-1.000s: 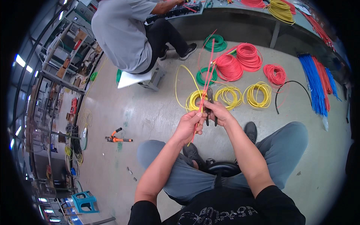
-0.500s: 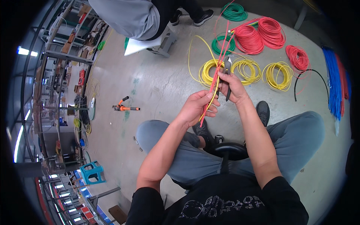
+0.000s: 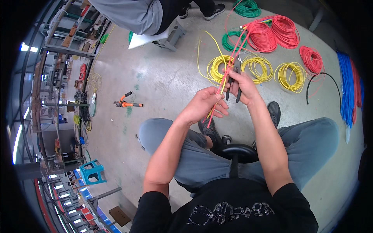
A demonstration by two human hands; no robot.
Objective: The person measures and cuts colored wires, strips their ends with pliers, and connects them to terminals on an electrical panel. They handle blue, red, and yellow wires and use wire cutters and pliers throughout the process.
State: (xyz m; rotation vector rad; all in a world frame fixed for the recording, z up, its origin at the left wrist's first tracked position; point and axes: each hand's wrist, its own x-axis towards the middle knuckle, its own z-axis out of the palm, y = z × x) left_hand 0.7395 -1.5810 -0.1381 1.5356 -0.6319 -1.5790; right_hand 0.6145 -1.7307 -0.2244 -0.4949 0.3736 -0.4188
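My left hand (image 3: 206, 103) pinches a small bunch of red wires (image 3: 234, 59) and a yellow wire (image 3: 223, 86) between thumb and forefinger, near their lower ends. Its other fingers are loosely stretched out below. Just above and to the right, my right hand (image 3: 244, 86) grips the same wires with thumb and forefinger. It also keeps a pair of pliers (image 3: 238, 93) in the palm, dark handles pointing down and metal jaws up. Whether the handles are pressed together is partly hidden by the fingers. The wires run up toward the coils on the floor.
Yellow coils (image 3: 290, 77), red coils (image 3: 285, 32) and green coils (image 3: 247, 8) lie ahead. Bundled blue wires (image 3: 345, 83) are at the far right. An orange tool (image 3: 128, 104) lies on the floor at left. Another person (image 3: 136, 15) sits ahead; a blue stool (image 3: 92, 173) stands lower left.
My left hand's lower fingers have opened out a little while its thumb stays on the wires. The right hand keeps the wires and pliers. The whole view has shifted slightly.
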